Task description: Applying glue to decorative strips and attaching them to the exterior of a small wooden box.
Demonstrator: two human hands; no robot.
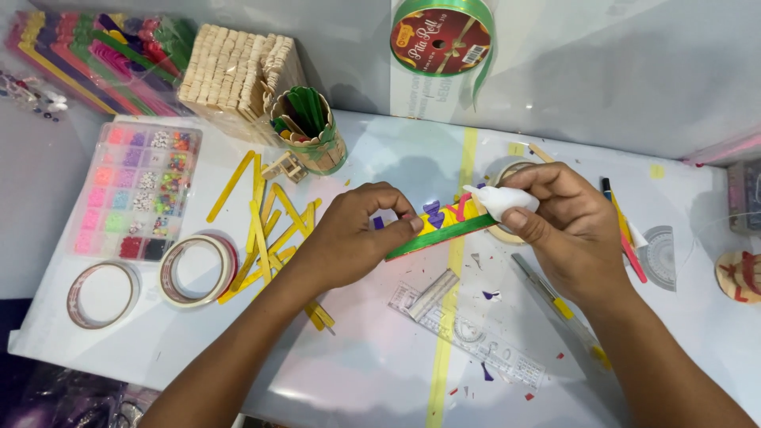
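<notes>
Both forearms enter from bottom edge, angled inward and up, bare to the elbow. Left hand (353, 230): palm down, knuckles up, fingers curled, thumb and index tips pinched together at its right side. Right hand (567, 226): back facing camera, wrist bent left, fingers wrapped closed, thumb pressed along the front. Hands sit near each other, not touching.

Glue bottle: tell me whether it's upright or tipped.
Tipped. The white glue bottle lies sideways in the right hand, nozzle pointing left over the green stick.
</notes>
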